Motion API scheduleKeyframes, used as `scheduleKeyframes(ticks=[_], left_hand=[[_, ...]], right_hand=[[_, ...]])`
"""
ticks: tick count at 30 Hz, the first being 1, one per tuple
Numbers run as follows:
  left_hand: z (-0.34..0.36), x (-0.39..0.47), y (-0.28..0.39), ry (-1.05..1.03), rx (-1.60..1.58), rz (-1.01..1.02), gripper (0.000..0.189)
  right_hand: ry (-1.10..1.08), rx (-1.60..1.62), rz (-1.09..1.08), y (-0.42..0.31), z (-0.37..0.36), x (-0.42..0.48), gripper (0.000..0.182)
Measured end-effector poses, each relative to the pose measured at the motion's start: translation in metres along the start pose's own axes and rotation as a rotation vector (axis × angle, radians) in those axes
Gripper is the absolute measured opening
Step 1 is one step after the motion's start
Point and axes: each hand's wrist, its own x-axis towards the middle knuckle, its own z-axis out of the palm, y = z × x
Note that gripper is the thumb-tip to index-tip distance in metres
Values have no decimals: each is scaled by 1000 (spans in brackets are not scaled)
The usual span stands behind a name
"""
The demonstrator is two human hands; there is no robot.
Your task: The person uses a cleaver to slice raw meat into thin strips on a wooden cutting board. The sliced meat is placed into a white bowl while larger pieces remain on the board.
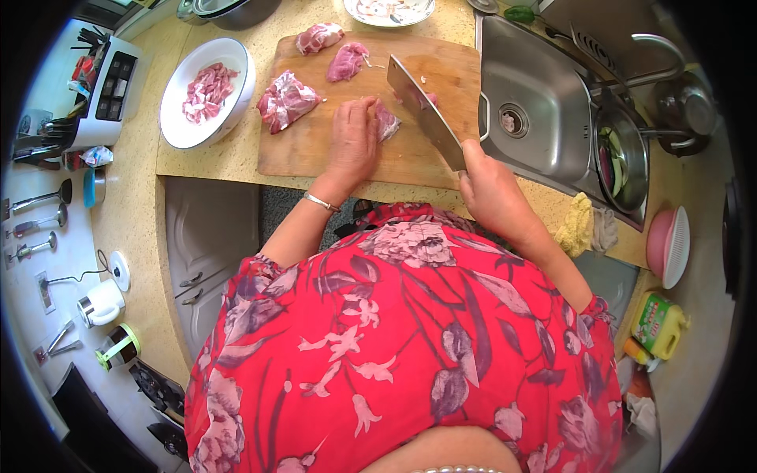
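My right hand (pixel 494 192) grips the handle of a cleaver (pixel 426 112), its broad blade slanting up and left over a wooden cutting board (pixel 307 156). Under the fingers of my left hand (pixel 355 139), a piece of raw meat (pixel 387 122) is pressed to the board. A smaller bit of meat (pixel 430 99) shows just right of the blade, partly hidden by it. Left of my left hand lies a larger marbled chunk (pixel 288 100). Two more pieces, a pink one (pixel 348 61) and a fatty one (pixel 319 38), rest near the board's far edge.
A white bowl (pixel 239 112) with cut meat stands left of the board. At the right is a steel sink (pixel 541 65), with a metal basin (pixel 641 159) of vegetables at its side. A yellow cloth (pixel 575 224) hangs at the counter edge. A plate (pixel 390 22) sits behind the board.
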Motion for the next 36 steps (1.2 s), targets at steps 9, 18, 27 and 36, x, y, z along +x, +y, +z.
scheduleKeyframes(ticks=[9,18,27,36], left_hand=[[-6,-1,7,-120,173,153,27],[0,-1,16,-102,173,118,28],[0,0,3,-35,140,108,17],[-3,5,23,-200,-26,226,13]], right_hand=[[-91,36,-16,-26,-5,-3,20],[-144,-28,-69,-31,4,51,15],[-185,-4,2,-5,0,30,18],[-166,-4,6,4,1,10,16]])
